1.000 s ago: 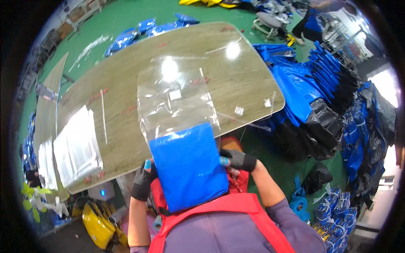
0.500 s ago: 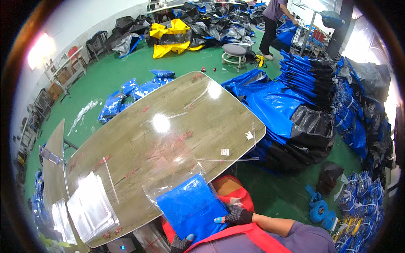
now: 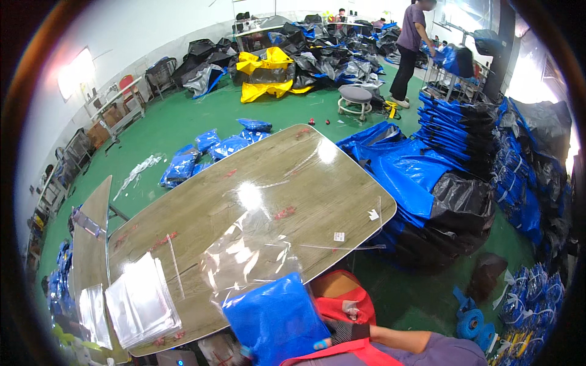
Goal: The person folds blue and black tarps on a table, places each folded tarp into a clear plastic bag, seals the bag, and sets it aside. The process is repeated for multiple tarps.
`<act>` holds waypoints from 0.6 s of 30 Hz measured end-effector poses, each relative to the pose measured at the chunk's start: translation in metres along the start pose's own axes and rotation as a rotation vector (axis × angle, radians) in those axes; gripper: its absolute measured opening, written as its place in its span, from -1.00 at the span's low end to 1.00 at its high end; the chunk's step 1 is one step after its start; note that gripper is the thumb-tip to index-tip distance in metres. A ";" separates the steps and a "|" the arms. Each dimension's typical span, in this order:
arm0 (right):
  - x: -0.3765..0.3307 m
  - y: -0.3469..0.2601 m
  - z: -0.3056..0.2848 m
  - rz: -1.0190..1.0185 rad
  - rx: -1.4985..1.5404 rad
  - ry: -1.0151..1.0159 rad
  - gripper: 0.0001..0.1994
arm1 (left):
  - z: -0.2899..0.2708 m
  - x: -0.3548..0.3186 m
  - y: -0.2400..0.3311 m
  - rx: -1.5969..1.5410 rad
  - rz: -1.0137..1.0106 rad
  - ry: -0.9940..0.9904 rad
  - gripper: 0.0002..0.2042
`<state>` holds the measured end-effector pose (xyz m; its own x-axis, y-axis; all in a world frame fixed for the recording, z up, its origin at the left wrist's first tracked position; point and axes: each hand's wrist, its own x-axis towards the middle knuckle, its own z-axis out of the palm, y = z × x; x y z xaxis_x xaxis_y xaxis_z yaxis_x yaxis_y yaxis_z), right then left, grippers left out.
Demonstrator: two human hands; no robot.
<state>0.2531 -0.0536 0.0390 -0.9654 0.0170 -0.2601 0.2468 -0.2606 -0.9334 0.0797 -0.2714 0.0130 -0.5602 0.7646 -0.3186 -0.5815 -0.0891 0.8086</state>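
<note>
Blue folded sheet (image 3: 278, 320) at near edge of table (image 3: 329, 195)
At left, flat on the tabletop: stack of clear bags (image 3: 143, 305). Next, at the lower left border of the sheet: left hand (image 3: 246, 353), mostly hidden, showing little more than a blue-covered fingertip; cannot tell whether gripping. At center, in front of the body: the sheet, with clear plastic bag (image 3: 243, 259) extending from its upper edge onto the tabletop. At the lower right edge of the sheet: dark-gloved right hand (image 3: 347, 330), grasping that edge, with blue-covered fingertip laid on top. Farther right, beyond the end of the table: blue-and-black sheeting (image 3: 421, 183), heaped.
</note>
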 end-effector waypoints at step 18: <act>0.009 0.007 -0.014 0.070 -0.166 0.139 -0.18 | -0.030 -0.057 -0.065 0.376 -0.112 -0.048 -0.16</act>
<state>0.2474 -0.0418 0.0268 -0.9273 0.1405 -0.3469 0.3348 -0.1033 -0.9366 0.1313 -0.3283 -0.0361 -0.4722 0.7860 -0.3990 -0.3762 0.2296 0.8976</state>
